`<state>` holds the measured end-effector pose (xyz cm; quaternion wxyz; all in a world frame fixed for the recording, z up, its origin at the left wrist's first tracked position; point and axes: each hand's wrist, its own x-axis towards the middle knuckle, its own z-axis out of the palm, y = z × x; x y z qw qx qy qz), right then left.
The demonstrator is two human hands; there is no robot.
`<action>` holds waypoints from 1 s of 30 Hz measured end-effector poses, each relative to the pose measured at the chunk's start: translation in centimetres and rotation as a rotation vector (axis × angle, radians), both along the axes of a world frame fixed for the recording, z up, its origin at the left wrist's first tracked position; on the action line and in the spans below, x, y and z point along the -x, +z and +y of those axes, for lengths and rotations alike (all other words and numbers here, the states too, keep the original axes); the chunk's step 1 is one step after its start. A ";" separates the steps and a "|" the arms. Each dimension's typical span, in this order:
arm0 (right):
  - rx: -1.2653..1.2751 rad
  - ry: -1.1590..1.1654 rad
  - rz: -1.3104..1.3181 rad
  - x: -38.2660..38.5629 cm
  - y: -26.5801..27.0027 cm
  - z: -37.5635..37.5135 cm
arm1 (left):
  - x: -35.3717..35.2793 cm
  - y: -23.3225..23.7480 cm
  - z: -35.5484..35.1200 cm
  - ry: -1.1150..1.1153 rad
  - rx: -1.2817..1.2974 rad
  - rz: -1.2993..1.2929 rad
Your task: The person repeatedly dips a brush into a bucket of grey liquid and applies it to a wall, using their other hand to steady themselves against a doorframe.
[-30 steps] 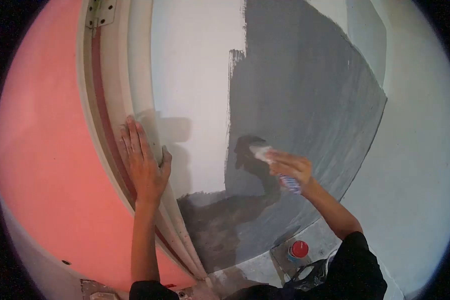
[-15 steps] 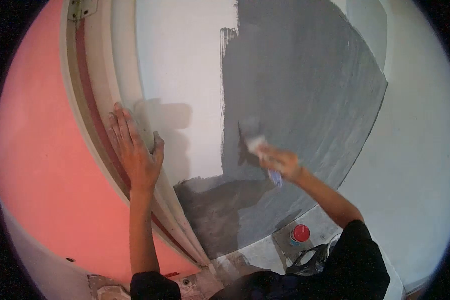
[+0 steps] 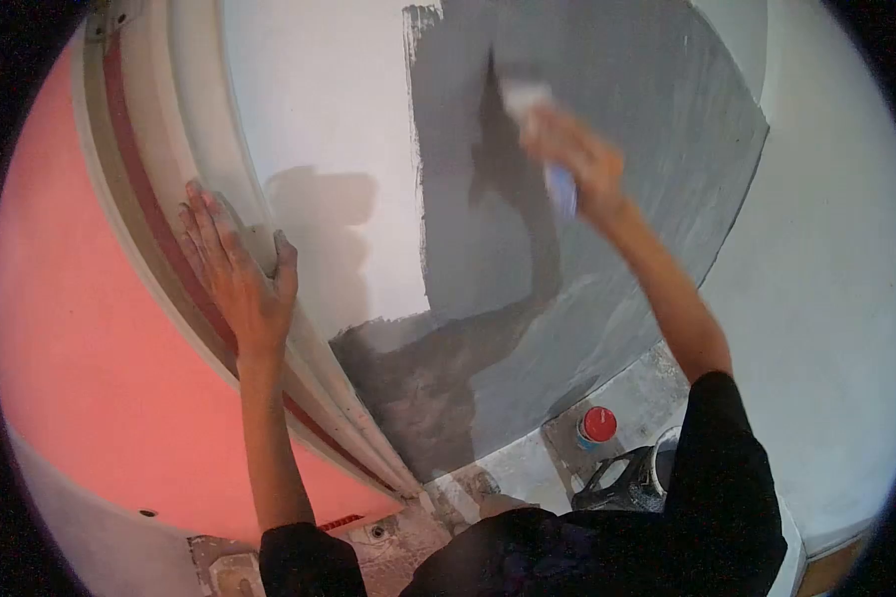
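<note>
A paintbrush (image 3: 528, 97), blurred, is grasped in the right hand (image 3: 579, 157), its pale head pointed up and to the left of that hand over the grey paint (image 3: 657, 199), though whether contact is made cannot be told. The left hand (image 3: 237, 289), spread and with nothing grasped, is laid against the cream door frame (image 3: 194, 90), with a pink door (image 3: 119, 368) to its left and white wall (image 3: 319, 99) to its right. Below the right hand, 1 red-lidded can (image 3: 598, 425) is seen near a black container (image 3: 622, 495).
</note>
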<state>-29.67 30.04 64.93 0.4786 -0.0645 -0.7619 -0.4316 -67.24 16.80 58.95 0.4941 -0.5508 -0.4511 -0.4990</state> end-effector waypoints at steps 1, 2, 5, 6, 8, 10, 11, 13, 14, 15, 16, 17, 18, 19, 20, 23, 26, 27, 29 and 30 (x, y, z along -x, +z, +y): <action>0.044 -0.009 -0.022 -0.3 -4.3 -0.1 | 0.0 -0.1 0.0 -0.005 0.002 -0.003; 0.102 -0.027 -0.112 -0.9 -8.4 -0.4 | 0.0 -0.2 0.1 -0.007 0.001 -0.005; 0.403 0.061 -0.224 -1.6 -20.2 -4.0 | 0.1 0.0 0.1 -0.022 0.003 -0.008; 0.503 0.076 -0.265 -1.9 -21.6 -5.1 | 0.1 0.0 0.1 -0.030 0.006 -0.006; 0.630 0.141 -0.214 -3.0 -19.2 -6.3 | -0.1 0.0 0.0 -0.014 0.010 -0.012; 0.653 0.229 -0.123 -3.1 -14.9 -6.9 | 0.0 0.0 -0.1 0.001 0.005 -0.010; 0.489 0.212 -0.076 -2.6 -10.8 -6.4 | 0.0 0.2 -0.1 0.002 0.001 -0.007; 0.121 0.117 0.001 -1.9 -3.1 -4.7 | -0.1 0.2 0.1 -0.005 -0.011 0.008; -0.011 0.134 0.087 -1.4 -0.2 -3.1 | 0.0 0.3 0.3 -0.011 -0.023 0.017; -0.032 0.145 0.081 -1.0 2.4 -2.3 | 0.1 0.2 0.4 -0.012 -0.036 0.024; -0.035 0.132 0.109 0.2 3.8 -1.8 | 0.1 0.1 0.2 -0.028 -0.023 0.025; -0.041 0.119 0.133 1.2 4.1 -1.6 | 0.1 -0.1 0.2 -0.044 -0.014 0.023; 0.007 0.098 0.111 1.2 2.8 -1.1 | 0.1 -0.1 0.3 -0.058 -0.016 0.018; 0.055 0.077 0.088 1.1 0.4 0.1 | 0.0 0.0 0.5 -0.055 -0.024 0.032; 0.104 0.058 0.063 0.9 -2.4 1.2 | 0.1 0.0 0.5 -0.049 -0.031 0.046; 0.422 0.092 0.039 0.6 -15.1 -0.2 | 0.5 -0.2 0.7 -0.031 -0.031 0.040; 0.640 0.082 -0.150 -0.1 -27.2 -3.3 | 0.5 -0.4 0.7 -0.030 -0.033 0.042; 0.674 0.099 -0.190 -0.3 -30.3 -3.5 | 0.4 -0.3 0.8 -0.032 -0.039 0.051; 0.779 0.060 -0.245 -0.5 -32.4 -5.7 | 0.6 -0.2 0.9 0.000 -0.056 0.082; 0.831 0.041 -0.272 -0.5 -32.9 -6.1 | 0.7 -0.1 1.0 0.017 -0.064 0.098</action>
